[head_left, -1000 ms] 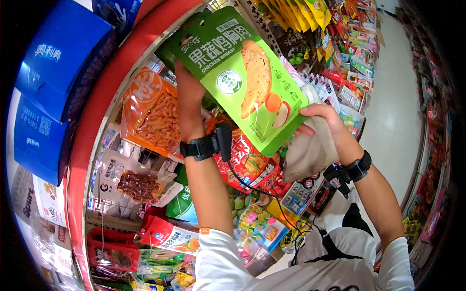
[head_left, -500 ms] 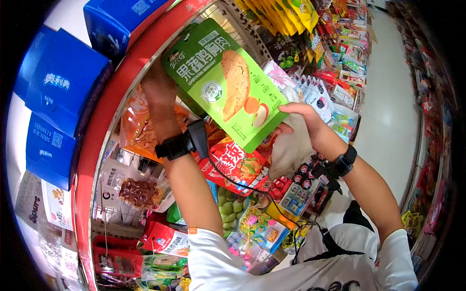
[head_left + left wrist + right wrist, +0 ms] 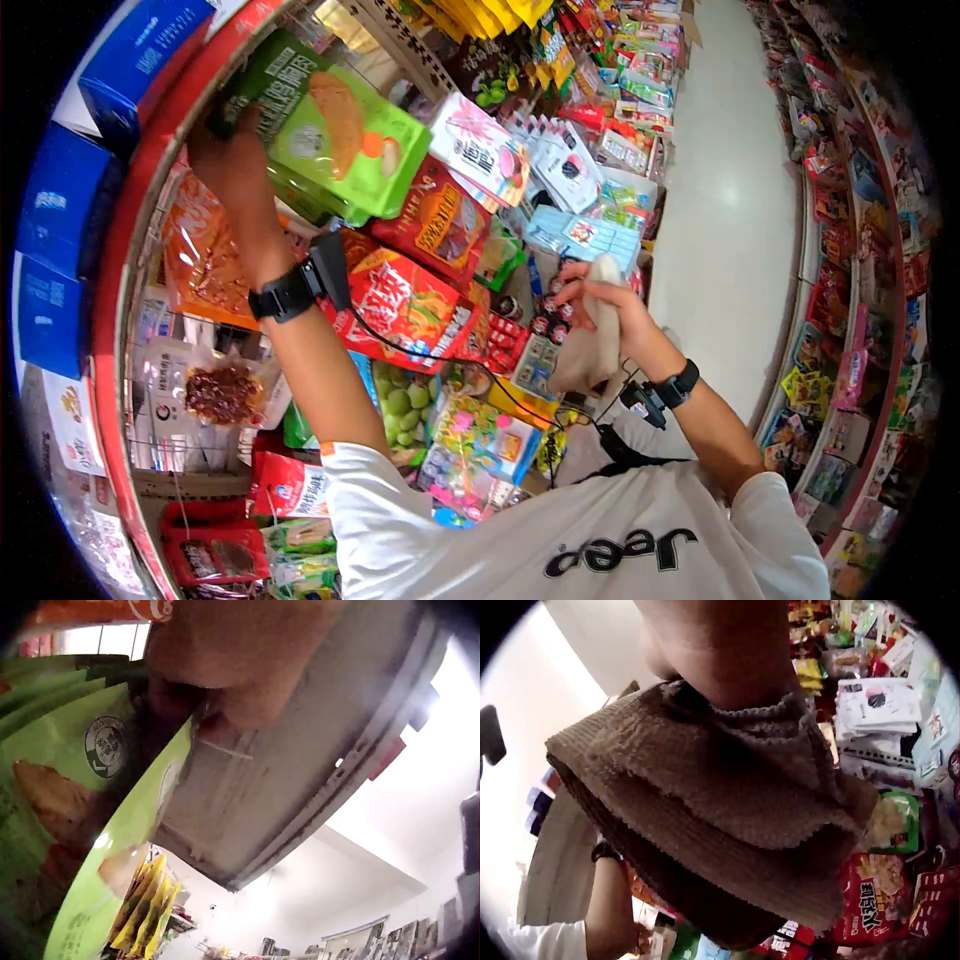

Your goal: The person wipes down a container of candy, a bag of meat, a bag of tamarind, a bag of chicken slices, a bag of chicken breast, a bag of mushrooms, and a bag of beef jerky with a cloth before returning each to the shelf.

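At the shelf's upper left, my left hand (image 3: 235,165) pinches the top edge of a green chicken breast bag (image 3: 345,140). The left wrist view shows the fingers of this hand (image 3: 232,671) on the edge of the bag (image 3: 112,855), beside similar green bags (image 3: 52,765). My right hand (image 3: 622,312) is apart from the bag and grips a beige cloth (image 3: 588,350). In the right wrist view the folded cloth (image 3: 705,780) hangs from the hand (image 3: 724,656), its fingers mostly hidden.
An orange snack bag (image 3: 205,250) hangs left of my left forearm, above a dried-meat pack (image 3: 225,392). Red bags (image 3: 400,310) lie between my arms. The red shelf edge (image 3: 125,250) and blue boxes (image 3: 65,200) stand at left. An aisle floor (image 3: 725,200) runs at right.
My left hand and the green bag have moved left and up in the view, among the hanging packs. My right hand has let go of the bag's lower edge and drawn back with the cloth.
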Demonstrator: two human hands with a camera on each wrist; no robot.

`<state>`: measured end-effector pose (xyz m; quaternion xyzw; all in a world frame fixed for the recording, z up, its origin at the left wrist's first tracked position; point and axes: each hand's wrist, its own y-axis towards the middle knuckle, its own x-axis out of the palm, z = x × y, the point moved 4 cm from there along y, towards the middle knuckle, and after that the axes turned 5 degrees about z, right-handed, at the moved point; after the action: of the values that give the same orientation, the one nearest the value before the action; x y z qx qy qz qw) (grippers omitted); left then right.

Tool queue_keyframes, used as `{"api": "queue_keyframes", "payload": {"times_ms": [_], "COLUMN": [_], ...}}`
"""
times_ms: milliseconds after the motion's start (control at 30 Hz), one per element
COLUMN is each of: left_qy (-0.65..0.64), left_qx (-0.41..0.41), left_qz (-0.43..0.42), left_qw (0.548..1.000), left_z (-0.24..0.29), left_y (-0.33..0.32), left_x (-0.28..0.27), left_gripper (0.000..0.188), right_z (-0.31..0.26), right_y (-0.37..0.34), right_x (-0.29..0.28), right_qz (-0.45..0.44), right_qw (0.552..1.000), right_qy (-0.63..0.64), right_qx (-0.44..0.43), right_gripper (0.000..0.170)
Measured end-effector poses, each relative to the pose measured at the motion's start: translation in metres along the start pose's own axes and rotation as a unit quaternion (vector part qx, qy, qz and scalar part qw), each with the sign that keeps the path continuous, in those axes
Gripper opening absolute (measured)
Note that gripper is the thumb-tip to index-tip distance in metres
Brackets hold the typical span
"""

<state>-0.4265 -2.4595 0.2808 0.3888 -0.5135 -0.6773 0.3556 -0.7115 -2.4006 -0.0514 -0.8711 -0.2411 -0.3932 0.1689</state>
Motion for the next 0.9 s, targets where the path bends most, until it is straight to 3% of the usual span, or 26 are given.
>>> {"api": "queue_keyframes", "payload": {"times_ms": [33, 133, 167, 300, 400, 500, 600, 700, 800, 833, 867, 900], "left_qy": [0.036, 0.127, 0.149, 0.251, 0.219, 0.208, 0.256, 0.448, 0.269, 0.075, -0.045, -0.142], "left_qx": [0.029, 0.069, 0.054, 0.122, 0.050, 0.047, 0.139, 0.134, 0.112, -0.101, -0.126, -0.092], "left_qz": [0.024, 0.080, 0.078, 0.102, 0.018, 0.066, 0.166, 0.209, 0.042, -0.053, -0.139, -0.262], "left_qw": [0.999, 0.986, 0.984, 0.955, 0.974, 0.975, 0.942, 0.859, 0.956, 0.991, 0.981, 0.950], "left_z": [-0.004, -0.012, 0.000, -0.002, -0.036, -0.045, -0.019, 0.026, 0.061, 0.095, 0.121, 0.140], "left_y": [-0.003, -0.011, -0.013, -0.016, -0.011, -0.013, -0.019, -0.033, -0.069, -0.088, -0.115, -0.147], "left_x": [-0.003, -0.008, -0.006, -0.002, 0.005, 0.006, 0.002, -0.010, -0.026, -0.025, -0.022, -0.017], "left_gripper": [0.053, 0.059, 0.054, 0.054, 0.055, 0.057, 0.060, 0.052, 0.039, 0.031, 0.031, 0.037], "right_z": [-0.002, -0.015, -0.020, -0.032, -0.033, -0.027, -0.021, -0.018, -0.013, -0.013, -0.016, -0.017], "right_y": [-0.010, -0.035, -0.042, -0.064, -0.067, -0.066, -0.066, -0.063, -0.062, -0.062, -0.066, -0.067], "right_x": [-0.013, -0.046, -0.054, -0.070, -0.067, -0.062, -0.055, -0.052, -0.049, -0.047, -0.036, -0.027], "right_qz": [0.054, 0.098, 0.116, 0.147, 0.118, 0.133, 0.125, 0.110, 0.155, 0.180, 0.178, 0.189], "right_qw": [0.998, 0.988, 0.984, 0.975, 0.974, 0.978, 0.982, 0.984, 0.982, 0.979, 0.981, 0.981], "right_qy": [0.000, 0.058, 0.059, 0.086, 0.102, 0.076, 0.054, 0.046, 0.045, 0.045, 0.046, 0.033], "right_qx": [-0.013, -0.103, -0.118, -0.143, -0.163, -0.143, -0.130, -0.130, -0.095, -0.081, -0.053, -0.033], "right_gripper": [0.033, 0.028, 0.025, 0.023, 0.025, 0.027, 0.027, 0.030, 0.033, 0.035, 0.035, 0.034]}}
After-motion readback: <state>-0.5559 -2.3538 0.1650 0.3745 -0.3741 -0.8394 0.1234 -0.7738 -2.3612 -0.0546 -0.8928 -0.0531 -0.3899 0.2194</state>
